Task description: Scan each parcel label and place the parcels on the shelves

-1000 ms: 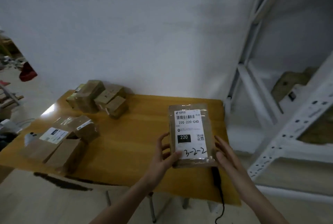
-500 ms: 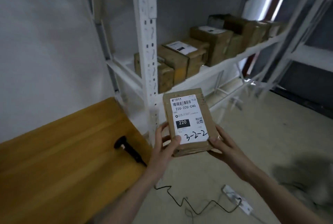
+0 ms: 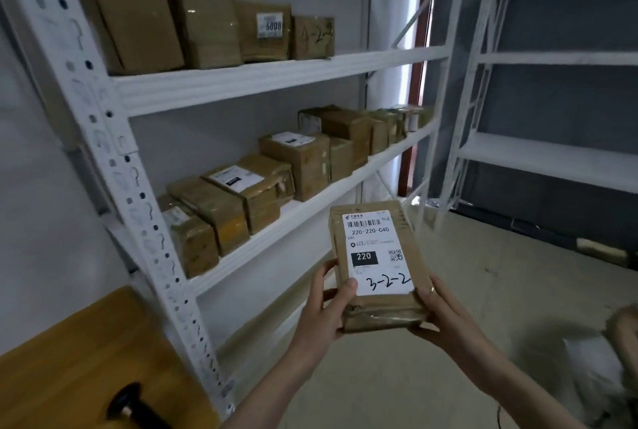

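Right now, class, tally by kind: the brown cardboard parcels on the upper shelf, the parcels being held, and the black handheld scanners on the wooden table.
Brown cardboard parcels on the upper white shelf: 4
Brown labelled parcel held between the left hand and right hand: 1
Black handheld scanner on the yellow wooden table: 1
Total: 6

Brown cardboard parcel (image 3: 379, 304) with white label (image 3: 374, 252) printed with black barcode, black "220" block and handwritten black "3-2-2", white metal shelving (image 3: 276, 76) behind the parcel holding brown boxes (image 3: 293, 159), yellow-orange wooden table (image 3: 69, 366) left of the parcel, black scanner (image 3: 131, 404) on it, grey floor (image 3: 483, 256).
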A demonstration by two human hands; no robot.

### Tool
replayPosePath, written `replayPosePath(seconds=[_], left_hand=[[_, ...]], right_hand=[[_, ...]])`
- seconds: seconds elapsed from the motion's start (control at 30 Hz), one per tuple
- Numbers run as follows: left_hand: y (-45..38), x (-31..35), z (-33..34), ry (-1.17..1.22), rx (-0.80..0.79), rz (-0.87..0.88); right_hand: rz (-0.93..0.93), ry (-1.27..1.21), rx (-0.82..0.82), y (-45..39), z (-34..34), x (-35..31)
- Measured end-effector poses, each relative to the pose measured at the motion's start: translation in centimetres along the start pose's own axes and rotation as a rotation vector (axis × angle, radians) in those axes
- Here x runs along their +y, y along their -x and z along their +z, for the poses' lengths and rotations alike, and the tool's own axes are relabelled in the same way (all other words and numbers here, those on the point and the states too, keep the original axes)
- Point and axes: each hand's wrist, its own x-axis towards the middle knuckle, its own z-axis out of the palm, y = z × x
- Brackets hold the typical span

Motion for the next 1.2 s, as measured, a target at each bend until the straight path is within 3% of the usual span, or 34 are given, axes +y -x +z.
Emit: replayPosePath(seconds=[0.27,0.5,0.67,1.0,1.07,1.2], left_hand=[[-8.5,8.9,5.5,-0.052,0.112,0.097],[-15.4,16.8,7.3,-0.114,0.204,0.161],[-21.6,21.2,6.5,-0.142,0.177,0.188],[-35.5,27.4,4.5,-0.009,0.113,0.250],[-37.4,28.6,4.0,-0.107,0.127,0.273],[-38.9,30.9,3.0,-0.555,0.272,0.446]], right_hand=[[-0.128,-0.033,-0.119,-10.4,-7.2,-7.6],[-0.217,0.011,-0.232,-18.9,-9.5,-15.5],[-0.238,0.014,-0.229,-25.2,-10.1,-19.7],[-0.348,0.158,-0.050,-37.7,-9.7,-29.6],[-0.367,0.223,-0.033,-39.6,-9.8,-31.6],[-0.392,0.404,0.019,-42.4,-9.5,-35.2]])
